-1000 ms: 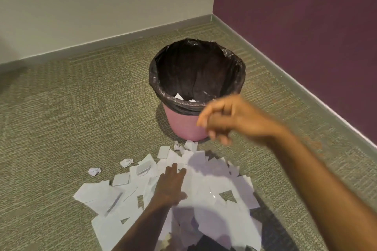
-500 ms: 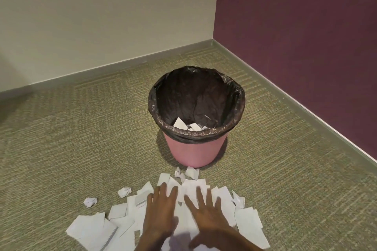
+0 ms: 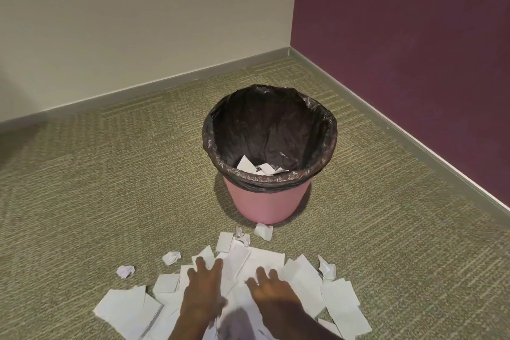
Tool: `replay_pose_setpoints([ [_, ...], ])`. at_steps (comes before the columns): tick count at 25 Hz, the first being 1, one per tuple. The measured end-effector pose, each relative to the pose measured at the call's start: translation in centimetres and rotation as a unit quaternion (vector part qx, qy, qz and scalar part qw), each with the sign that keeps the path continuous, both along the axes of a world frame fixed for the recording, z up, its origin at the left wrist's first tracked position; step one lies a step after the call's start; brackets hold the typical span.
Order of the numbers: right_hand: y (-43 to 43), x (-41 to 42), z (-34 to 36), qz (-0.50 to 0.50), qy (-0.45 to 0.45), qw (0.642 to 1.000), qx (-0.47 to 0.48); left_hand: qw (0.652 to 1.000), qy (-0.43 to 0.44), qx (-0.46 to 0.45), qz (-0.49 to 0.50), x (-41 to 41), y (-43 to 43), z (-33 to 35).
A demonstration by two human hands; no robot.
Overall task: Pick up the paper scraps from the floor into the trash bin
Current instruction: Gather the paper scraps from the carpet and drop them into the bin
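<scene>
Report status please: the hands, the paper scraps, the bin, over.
Left hand and right hand both flat on paper scraps, fingers spread. Few scraps inside trash bin, most on floor. Path to bin clear.

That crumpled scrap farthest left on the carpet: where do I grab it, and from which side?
Pinch the crumpled scrap across its bulged middle, coming straight down with the left hand. It sits balled up and apart from the flat sheets, so its sides are probably free for fingers.

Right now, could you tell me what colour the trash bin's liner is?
Black, folded over the pink trash bin; the liner shows best in the head view.
</scene>
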State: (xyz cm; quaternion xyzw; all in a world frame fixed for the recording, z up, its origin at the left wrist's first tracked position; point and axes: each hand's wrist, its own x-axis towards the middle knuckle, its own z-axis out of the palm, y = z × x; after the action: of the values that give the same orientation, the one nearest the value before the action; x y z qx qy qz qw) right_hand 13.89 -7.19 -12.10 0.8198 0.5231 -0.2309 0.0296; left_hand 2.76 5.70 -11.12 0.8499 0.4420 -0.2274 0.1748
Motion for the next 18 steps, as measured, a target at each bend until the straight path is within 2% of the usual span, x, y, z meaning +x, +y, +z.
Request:
replay_pose_setpoints([
  [2,-0.3,0.2,0.4,-0.001,0.019,1.000,-0.024,1.000,0.002,0.020,-0.013,0.1,0.0,0.1],
  [3,-0.4,0.5,0.5,0.027,-0.004,1.000,0.002,0.999,0.002,0.036,-0.023,0.1,-0.1,0.1],
  [7,-0.4,1.0,0.9,0.031,0.000,0.999,0.038,0.994,-0.012,0.091,-0.060,0.0,-0.3,-0.4],
  [10,-0.1,0.3,0.9,0.092,-0.009,0.996,-0.017,0.991,-0.018,0.118,-0.065,0.2,-0.9,-0.8],
  [12,0.0,0.4,0.6,0.111,-0.046,0.992,0.025,0.989,-0.019,0.133,-0.069,0.3,-1.3,-1.4],
  [14,-0.2,0.7,1.3,0.120,-0.022,0.992,0.039,0.986,-0.019,0.144,-0.079,0.5,-1.5,-1.3],
  [16,-0.4,1.8,1.6,0.075,0.002,0.991,0.106,0.984,-0.035,0.159,-0.074,0.7,-1.2,-0.8],
  [18,-0.6,2.8,2.0,-0.032,0.086,0.986,0.142,0.985,-0.048,0.161,-0.051,0.9,-0.6,0.0],
])
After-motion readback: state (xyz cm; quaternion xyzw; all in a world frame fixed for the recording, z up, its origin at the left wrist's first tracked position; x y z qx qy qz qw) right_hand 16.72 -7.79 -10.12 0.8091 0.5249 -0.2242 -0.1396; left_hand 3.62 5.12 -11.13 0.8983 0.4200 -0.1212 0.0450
